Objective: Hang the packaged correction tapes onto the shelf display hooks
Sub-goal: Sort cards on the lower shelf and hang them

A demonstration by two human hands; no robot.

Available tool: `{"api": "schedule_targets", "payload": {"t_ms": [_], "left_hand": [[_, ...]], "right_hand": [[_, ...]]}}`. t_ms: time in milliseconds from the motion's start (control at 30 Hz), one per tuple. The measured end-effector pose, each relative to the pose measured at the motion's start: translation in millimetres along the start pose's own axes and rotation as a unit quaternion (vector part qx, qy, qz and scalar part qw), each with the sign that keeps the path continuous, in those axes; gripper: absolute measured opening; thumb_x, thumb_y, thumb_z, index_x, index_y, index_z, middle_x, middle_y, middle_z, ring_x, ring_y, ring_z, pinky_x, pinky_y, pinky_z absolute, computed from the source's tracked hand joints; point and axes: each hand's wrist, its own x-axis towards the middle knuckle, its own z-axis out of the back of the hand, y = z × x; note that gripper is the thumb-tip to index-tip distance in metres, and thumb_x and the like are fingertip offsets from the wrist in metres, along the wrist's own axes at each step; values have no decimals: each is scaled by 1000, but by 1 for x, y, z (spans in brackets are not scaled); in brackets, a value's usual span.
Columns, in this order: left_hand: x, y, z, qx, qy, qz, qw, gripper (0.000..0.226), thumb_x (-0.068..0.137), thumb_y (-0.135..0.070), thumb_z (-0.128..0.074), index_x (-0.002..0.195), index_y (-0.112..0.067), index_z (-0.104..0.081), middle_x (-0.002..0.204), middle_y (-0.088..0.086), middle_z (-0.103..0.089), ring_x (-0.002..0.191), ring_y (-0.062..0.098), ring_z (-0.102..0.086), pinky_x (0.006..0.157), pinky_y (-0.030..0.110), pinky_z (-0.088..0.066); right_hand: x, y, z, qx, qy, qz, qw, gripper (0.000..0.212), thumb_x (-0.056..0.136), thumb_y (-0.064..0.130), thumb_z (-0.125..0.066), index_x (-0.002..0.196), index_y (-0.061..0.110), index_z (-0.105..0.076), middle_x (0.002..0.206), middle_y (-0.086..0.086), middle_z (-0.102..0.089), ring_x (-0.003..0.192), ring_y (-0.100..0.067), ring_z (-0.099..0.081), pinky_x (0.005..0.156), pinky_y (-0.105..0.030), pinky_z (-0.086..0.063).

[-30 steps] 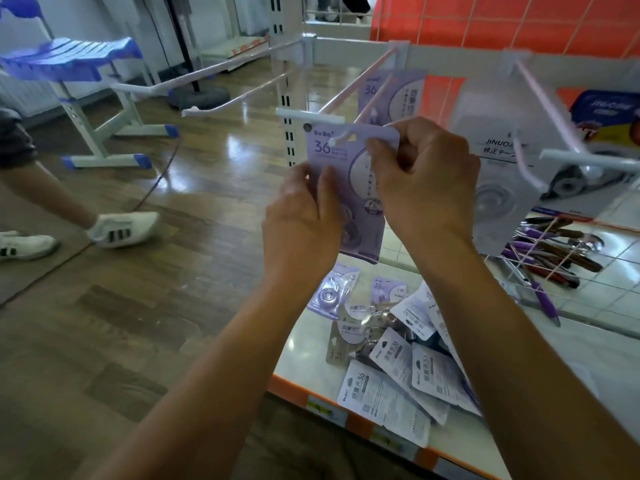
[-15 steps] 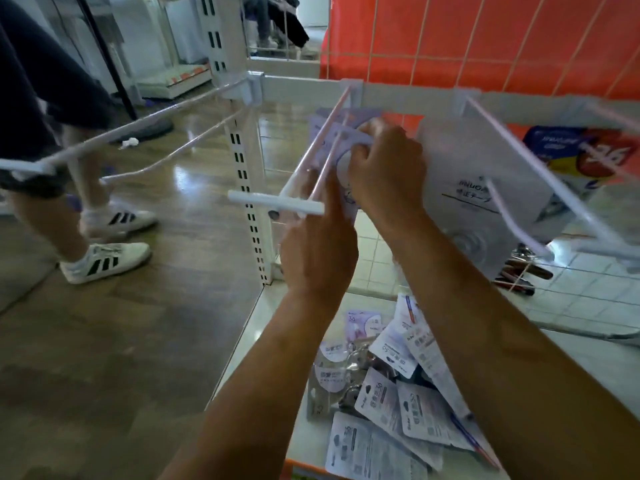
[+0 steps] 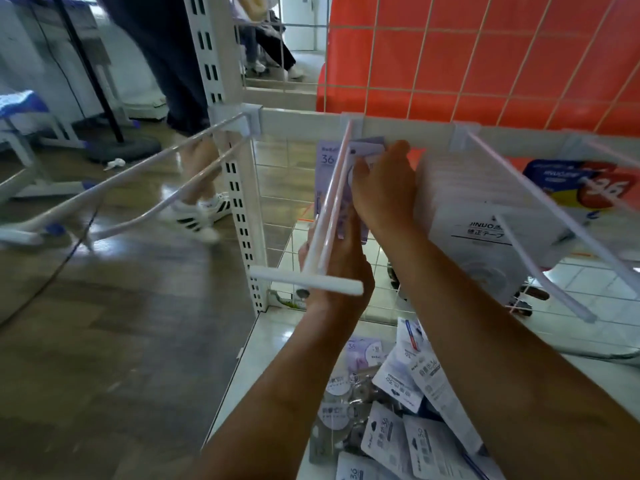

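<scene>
The purple pack point(image 3: 327, 158) of correction tape hangs far back on the hook point(image 3: 327, 206), close to the white bar the hook sticks out from. Only its top left corner, with a "36" on it, and a bit of its lower edge show. The hook's two rods cross in front of it and the right hand point(image 3: 382, 188) covers the rest. The right hand is just right of the hook, its back to us, with the fingers laid on the pack. Its fingertips are hidden, so I cannot tell if it pinches the pack or only presses it. The left hand point(image 3: 341, 268) is under the hook near the front cross piece, fingers straight and pointing up, touching the pack's bottom. The rods hide part of them. Right of the hook, white packs point(image 3: 464, 202) hang on the next hook point(image 3: 543, 268), and past them is a blurry blue and red pack point(image 3: 568, 181). Below the hook, a pile of packs point(image 3: 391, 431) lies on the white shelf point(image 3: 263, 358), partly hidden by both arms and cut off at the bottom. Behind the hook is a wire grid point(image 3: 450, 93) over an orange wall point(image 3: 519, 57). Left of the hook stands a white post point(image 3: 242, 209), and past it are someone's blurred white shoes point(image 3: 199, 213).
</scene>
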Motion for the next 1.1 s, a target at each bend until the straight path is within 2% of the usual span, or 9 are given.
{"api": "schedule_targets", "payload": {"t_ms": [100, 167, 233, 300, 433, 633, 800, 967, 1100], "left_hand": [[-6, 1, -2, 3, -51, -27, 998, 61, 59, -16, -83, 117, -21, -65, 118, 6, -63, 100, 27, -63, 70, 32, -52], [-13, 5, -4, 37, -51, -35, 997, 60, 55, -17, -86, 113, -18, -68, 114, 8, -66, 92, 27, -67, 61, 29, -53], [-23, 9, -8, 50, -11, -40, 998, 70, 69, -16, -77, 134, -15, -53, 139, 14, -52, 116, 33, -58, 81, 42, -54], [-36, 9, -9, 80, 40, -42, 995, 73, 81, -17, -66, 147, -16, -34, 153, 14, -33, 135, 35, -40, 99, 51, -44], [-57, 11, -5, 156, 186, -27, 970, 76, 96, -23, -48, 154, -22, 2, 162, 7, 2, 149, 29, -2, 117, 49, -18], [-97, 7, -17, 211, 289, -20, 934, 78, 93, -24, -52, 153, -26, -3, 162, 5, 4, 149, 29, 1, 117, 51, -12], [-155, 4, -51, 219, 376, -39, 899, 77, 89, -23, -58, 151, -27, -14, 160, 5, -11, 147, 29, -9, 115, 53, -17], [-208, -1, -88, 210, 448, -24, 868, 76, 86, -15, -59, 149, -28, -18, 156, 5, -20, 142, 29, -22, 110, 49, -27], [-222, -9, -110, 191, 467, -18, 863, 79, 89, -13, -55, 152, -31, -10, 158, 9, -11, 145, 31, -15, 112, 51, -25]], "right_hand": [[-18, -11, -8, 11, 28, -14, 999, 45, 97, 31, -50, 130, 3, -39, 128, -14, -53, 117, -30, -53, 84, -26, -40], [-30, -23, -12, -4, 56, -38, 998, 45, 98, 33, -46, 130, 2, -38, 129, -18, -52, 118, -33, -51, 90, -33, -41], [-42, -36, -13, -30, 94, -54, 994, 44, 99, 34, -41, 129, 1, -39, 130, -20, -51, 119, -35, -50, 90, -35, -40], [-55, -47, -13, -58, 131, -55, 988, 43, 101, 33, -38, 131, 2, -38, 130, -21, -52, 120, -36, -50, 92, -35, -39], [-81, -70, -13, -102, 216, -42, 970, 40, 103, 27, -31, 134, 4, -41, 134, -18, -51, 125, -32, -48, 98, -33, -36], [-131, -127, -8, -77, 278, -66, 955, 34, 102, 24, -31, 118, 5, -54, 118, -16, -62, 108, -31, -57, 84, -30, -41], [-186, -209, 8, -127, 349, -75, 926, 28, 97, 23, -45, 121, 12, -55, 123, -12, -60, 113, -28, -55, 90, -31, -42], [-232, -282, 29, -209, 361, -69, 906, 29, 92, 22, -48, 119, 15, -52, 124, -7, -56, 114, -24, -51, 93, -31, -40], [-250, -315, 44, -249, 374, -57, 892, 56, 86, 27, -59, 137, 19, -40, 141, -2, -42, 131, -21, -37, 108, -36, -34]]}}
